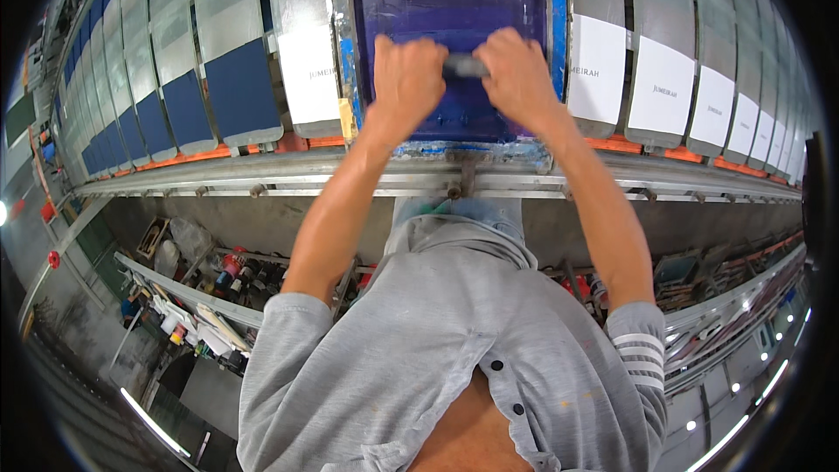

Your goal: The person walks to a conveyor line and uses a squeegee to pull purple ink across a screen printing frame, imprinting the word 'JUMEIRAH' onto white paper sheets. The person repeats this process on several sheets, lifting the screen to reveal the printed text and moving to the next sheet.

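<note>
Both hands grip the dark bar-shaped handle of a squeegee (467, 65) over a purple-blue printing screen (450, 0). My left hand (407, 79) is closed round its left end, and my right hand (519, 74) round its right end. A short stretch of the handle shows between the fists; its blade cannot be made out. The screen's frame (559, 13) is smeared with blue and white along its sides. A yellowish piece of tape (346, 118) sticks to the frame's near left corner.
Flat grey pallets run out to both sides, carrying dark blue pieces (240, 92) at left and white printed pieces (662, 87) at right. A metal rail (306, 179) crosses in front of me. Behind are shelves with bottles (236, 275) and tools.
</note>
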`<state>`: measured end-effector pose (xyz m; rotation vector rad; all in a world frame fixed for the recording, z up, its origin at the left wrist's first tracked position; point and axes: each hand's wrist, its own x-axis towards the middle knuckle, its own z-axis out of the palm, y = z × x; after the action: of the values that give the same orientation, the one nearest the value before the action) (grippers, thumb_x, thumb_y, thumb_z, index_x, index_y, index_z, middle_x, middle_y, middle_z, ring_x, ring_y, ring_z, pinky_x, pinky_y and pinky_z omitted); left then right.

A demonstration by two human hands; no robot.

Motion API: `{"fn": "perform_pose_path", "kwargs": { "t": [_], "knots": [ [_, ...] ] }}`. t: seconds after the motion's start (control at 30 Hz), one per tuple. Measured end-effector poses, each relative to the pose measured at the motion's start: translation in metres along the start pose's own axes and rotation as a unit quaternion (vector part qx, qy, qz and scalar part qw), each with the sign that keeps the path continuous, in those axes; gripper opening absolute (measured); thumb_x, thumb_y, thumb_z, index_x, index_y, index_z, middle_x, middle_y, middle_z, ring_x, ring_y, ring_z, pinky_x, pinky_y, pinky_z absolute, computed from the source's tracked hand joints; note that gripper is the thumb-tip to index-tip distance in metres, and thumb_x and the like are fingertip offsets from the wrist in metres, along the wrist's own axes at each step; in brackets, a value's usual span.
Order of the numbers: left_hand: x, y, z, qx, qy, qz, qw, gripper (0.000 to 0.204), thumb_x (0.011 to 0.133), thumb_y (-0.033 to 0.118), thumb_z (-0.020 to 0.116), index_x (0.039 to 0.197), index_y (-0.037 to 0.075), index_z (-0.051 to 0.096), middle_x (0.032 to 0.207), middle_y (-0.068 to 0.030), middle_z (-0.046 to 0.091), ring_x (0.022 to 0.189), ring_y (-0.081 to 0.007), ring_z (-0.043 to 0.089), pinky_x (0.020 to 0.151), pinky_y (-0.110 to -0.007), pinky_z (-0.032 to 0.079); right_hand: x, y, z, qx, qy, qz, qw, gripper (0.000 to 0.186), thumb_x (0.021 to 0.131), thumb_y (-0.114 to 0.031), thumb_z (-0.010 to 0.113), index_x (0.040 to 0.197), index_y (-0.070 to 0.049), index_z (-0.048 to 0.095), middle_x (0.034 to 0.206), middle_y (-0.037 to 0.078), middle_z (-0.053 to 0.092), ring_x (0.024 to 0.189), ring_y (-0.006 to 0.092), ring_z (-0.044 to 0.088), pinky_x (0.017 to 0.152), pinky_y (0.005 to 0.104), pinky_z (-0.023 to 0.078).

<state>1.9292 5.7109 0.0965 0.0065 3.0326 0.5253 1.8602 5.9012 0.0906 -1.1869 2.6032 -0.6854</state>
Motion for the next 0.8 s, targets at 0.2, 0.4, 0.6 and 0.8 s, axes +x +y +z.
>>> {"fn": "perform_pose_path", "kwargs": {
  "t": [0.2,0.4,0.6,0.8],
  "knots": [
    [-0.056,0.016,0.001,-0.024,-0.078,-0.008,0.997,0.023,0.072,0.005,0.067,0.088,0.013,0.080,0.080,-0.0090,0.074,0.076,-0.0279,0.071,0.076,-0.045,0.040,-0.053,-0.030,-0.011,0.121,-0.108,0.069,0.984,0.035,0.089,-0.030,0.075,0.111,-0.004,0.071,0.107,0.010,0.068,0.114,0.0274,0.060,0.094,0.0489,0.048],
    [0.032,-0.015,-0.014,0.023,-0.024,-0.014,0.999,0.032,0.074,0.002,0.065,0.098,0.015,0.083,0.081,-0.0143,0.075,0.072,-0.0343,0.070,0.071,-0.046,0.042,-0.019,0.068,-0.023,0.056,0.151,0.236,0.958,0.060,0.089,-0.046,0.076,0.126,0.000,0.066,0.119,0.016,0.064,0.120,0.0338,0.057,0.098,0.0495,0.050],
    [-0.033,0.008,0.006,-0.001,0.052,-0.002,0.999,0.039,0.074,-0.005,0.060,0.106,0.011,0.077,0.101,-0.0099,0.077,0.093,-0.0249,0.072,0.078,-0.041,0.038,-0.029,0.083,0.020,-0.057,0.153,0.332,0.929,0.060,0.087,-0.035,0.077,0.129,0.004,0.061,0.120,0.020,0.057,0.120,0.0377,0.054,0.098,0.0515,0.049],
    [-0.113,0.030,0.012,-0.034,0.107,-0.011,0.994,0.042,0.070,-0.010,0.060,0.109,0.005,0.069,0.112,-0.0068,0.073,0.106,-0.0218,0.069,0.080,-0.041,0.037,-0.022,0.082,0.014,-0.051,0.220,0.279,0.933,0.055,0.081,-0.025,0.078,0.124,0.005,0.062,0.115,0.022,0.059,0.114,0.0409,0.056,0.097,0.0507,0.048]
  ]
}}
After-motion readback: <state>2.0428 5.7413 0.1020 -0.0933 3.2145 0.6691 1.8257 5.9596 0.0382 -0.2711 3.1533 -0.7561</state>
